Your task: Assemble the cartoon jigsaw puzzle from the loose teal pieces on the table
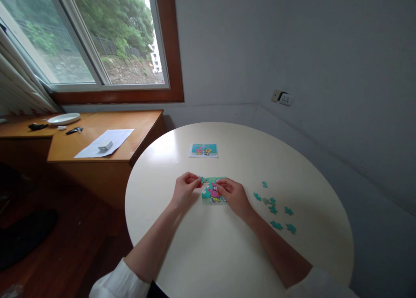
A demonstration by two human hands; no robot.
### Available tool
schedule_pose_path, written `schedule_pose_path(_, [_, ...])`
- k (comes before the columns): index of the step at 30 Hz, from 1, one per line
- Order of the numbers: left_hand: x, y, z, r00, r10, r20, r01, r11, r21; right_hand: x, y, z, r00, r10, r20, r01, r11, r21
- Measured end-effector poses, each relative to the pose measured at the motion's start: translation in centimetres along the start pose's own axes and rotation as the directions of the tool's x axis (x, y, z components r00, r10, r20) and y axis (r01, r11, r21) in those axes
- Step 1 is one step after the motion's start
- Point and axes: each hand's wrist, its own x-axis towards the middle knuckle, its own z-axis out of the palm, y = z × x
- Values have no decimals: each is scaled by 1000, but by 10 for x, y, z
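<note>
A partly assembled jigsaw puzzle (213, 194) with a pink cartoon figure on green lies on the round table between my hands. At its upper left corner, my left hand (186, 189) pinches a small green puzzle piece (202, 179) between thumb and fingers. My right hand (234, 197) rests over the puzzle's right side, thumb and fingers drawn together and touching its surface. It covers part of the picture, and anything between its fingertips is hidden. Gaps with pale, jagged edges show along the puzzle's left part.
Several loose green puzzle pieces (273, 210) are scattered right of my right hand. Beyond the puzzle lies a reference picture card (203, 150) with two cartoon figures. A wooden desk (146, 129) stands left of the round table (182, 254), holding a paper sheet (121, 137) and a white plate (64, 118).
</note>
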Motion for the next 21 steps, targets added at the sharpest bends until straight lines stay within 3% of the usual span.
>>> schedule_pose_path(8, [2, -2, -3, 997, 73, -36, -72, 997, 30, -1, 1, 0, 1000, 0, 16, 1, 1000, -24])
schedule_pose_path(21, [4, -5, -2, 999, 32, -33, -32, 999, -20, 0, 3, 0, 999, -32, 16, 33, 997, -67])
